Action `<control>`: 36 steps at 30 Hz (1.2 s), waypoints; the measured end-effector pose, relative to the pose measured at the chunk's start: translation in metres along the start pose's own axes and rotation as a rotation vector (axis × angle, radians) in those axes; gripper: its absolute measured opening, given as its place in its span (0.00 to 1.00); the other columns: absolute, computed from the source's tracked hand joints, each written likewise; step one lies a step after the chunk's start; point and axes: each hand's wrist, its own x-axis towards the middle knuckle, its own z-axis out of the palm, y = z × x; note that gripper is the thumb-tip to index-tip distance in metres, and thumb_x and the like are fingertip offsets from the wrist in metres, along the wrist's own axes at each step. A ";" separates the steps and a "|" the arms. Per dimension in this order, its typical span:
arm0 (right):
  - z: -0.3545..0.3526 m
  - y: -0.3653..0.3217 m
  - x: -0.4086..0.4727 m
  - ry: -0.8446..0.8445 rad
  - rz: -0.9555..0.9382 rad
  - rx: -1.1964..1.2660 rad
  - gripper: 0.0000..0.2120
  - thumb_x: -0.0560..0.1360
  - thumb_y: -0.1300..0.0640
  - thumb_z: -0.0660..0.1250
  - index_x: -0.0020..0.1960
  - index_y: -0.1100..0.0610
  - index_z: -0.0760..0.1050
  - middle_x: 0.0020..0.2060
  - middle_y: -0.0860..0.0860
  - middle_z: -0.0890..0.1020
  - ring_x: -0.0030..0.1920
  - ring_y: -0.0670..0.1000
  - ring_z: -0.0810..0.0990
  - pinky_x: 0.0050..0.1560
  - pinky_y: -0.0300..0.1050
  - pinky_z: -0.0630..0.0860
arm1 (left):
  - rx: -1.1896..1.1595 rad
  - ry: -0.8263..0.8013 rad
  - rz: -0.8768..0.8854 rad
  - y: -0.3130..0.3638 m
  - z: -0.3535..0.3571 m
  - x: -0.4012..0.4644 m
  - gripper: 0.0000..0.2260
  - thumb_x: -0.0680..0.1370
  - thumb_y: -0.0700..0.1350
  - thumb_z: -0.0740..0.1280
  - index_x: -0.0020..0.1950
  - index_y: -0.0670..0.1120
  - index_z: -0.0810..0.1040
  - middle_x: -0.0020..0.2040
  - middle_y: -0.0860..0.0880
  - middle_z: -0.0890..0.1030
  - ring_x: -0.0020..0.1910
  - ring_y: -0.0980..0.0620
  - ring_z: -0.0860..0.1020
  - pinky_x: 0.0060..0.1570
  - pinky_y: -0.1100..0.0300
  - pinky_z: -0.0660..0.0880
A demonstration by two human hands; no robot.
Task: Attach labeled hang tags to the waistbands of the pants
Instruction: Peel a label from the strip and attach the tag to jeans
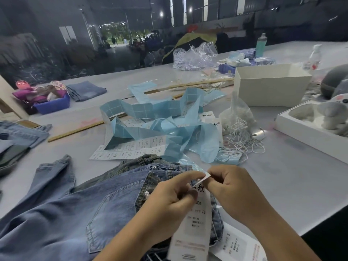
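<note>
Both hands (199, 193) pinch hang tag (194, 223) over jeans (75, 213).

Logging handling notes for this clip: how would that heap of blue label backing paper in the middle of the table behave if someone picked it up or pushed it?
The blue backing paper is a long thin strip lying in loose folds and twists, so it would probably trail and flop if lifted. It looks light and would likely slide or bunch when pushed. Part of it overlaps the white label sheet, which might get dragged along.

Two hands, left hand (170, 198) and right hand (228, 187), pinch a white tag (192, 228) at 6 o'clock. Blue jeans (75, 210) lie under it. Blue paper strips (156, 117) sit at 12 o'clock.
</note>
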 end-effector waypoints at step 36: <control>0.007 0.001 -0.002 -0.116 0.098 0.197 0.07 0.69 0.57 0.76 0.35 0.46 0.83 0.32 0.41 0.77 0.29 0.39 0.73 0.36 0.34 0.65 | 0.076 0.207 0.007 0.002 -0.002 0.021 0.08 0.81 0.47 0.63 0.44 0.58 0.73 0.35 0.57 0.77 0.34 0.57 0.73 0.36 0.56 0.72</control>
